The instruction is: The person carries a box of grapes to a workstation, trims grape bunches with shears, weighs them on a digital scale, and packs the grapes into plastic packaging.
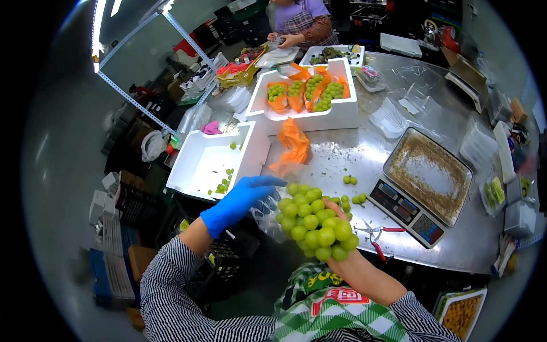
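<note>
R hand: mostly hidden behind grape bunch; fingers under fruit can't be seen. Bunch stem likewise obscured. L hand, gloved: lower fingers indistinct against clear plastic; contact btwn the two can't be confirmed. Scale: display chars too small to read. Co-worker: head cut off at top edge; item in hands too small to ID. Btm-R tray: lower end cut off; contents unident. Apron: print partly lost in folds.
</note>
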A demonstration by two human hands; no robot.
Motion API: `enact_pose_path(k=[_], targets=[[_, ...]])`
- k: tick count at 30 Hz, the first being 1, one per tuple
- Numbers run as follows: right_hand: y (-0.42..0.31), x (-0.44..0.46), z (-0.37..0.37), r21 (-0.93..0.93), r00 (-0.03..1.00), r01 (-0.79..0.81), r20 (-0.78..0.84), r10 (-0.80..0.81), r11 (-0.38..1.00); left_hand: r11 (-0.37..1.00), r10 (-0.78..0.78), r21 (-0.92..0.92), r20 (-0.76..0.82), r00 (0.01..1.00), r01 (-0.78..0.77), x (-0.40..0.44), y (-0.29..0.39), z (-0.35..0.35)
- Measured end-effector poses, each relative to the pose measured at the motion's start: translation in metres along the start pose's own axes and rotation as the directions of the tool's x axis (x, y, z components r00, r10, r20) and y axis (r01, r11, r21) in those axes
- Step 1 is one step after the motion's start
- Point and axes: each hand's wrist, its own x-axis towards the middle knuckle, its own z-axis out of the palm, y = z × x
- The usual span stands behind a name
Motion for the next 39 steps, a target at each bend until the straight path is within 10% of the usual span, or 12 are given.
enact_pose_path(k=[15, 19, 22, 27, 37, 39], targets=[[0.016, 0.042, -0.053, 0.293, 0.968, 0.024, 0.231, -0.095, 0.956, 0.795, 0.351, 0.537, -0.028, 0.936, -0.282, -0.019, 0.019, 0.043], [0.019, 0.032, -0.031, 0.354, 0.988, 0.063, 0.11, -0.108, 0.933, 0.739, 0.555, 0.525, -0.119, 0.823, -0.423, -0.029, 0.01, 0.057], [0.026, 0.057, -0.063, 0.521, 0.938, -0.027, 0.308, -0.159, 0.853, 0.581, 0.687, 0.658, -0.08, 0.722, -0.479, -0.034, 0.004, 0.061], [0.029, 0.063, -0.047, 0.19, 0.933, 0.269, 0.193, -0.305, 0.944, 0.406, 0.843, 0.779, -0.118, 0.524, -0.478, -0.027, 0.023, 0.065], [0.019, 0.067, -0.043, 0.172, 0.922, 0.283, 0.222, -0.317, 0.944, 0.106, 0.825, 0.899, 0.159, 0.543, -0.425, -0.02, 0.028, 0.08], [0.014, 0.066, -0.039, 0.067, 0.947, 0.321, -0.002, -0.322, 0.945, 0.063, 0.809, 0.916, 0.186, 0.557, -0.397, -0.024, 0.02, 0.081]])
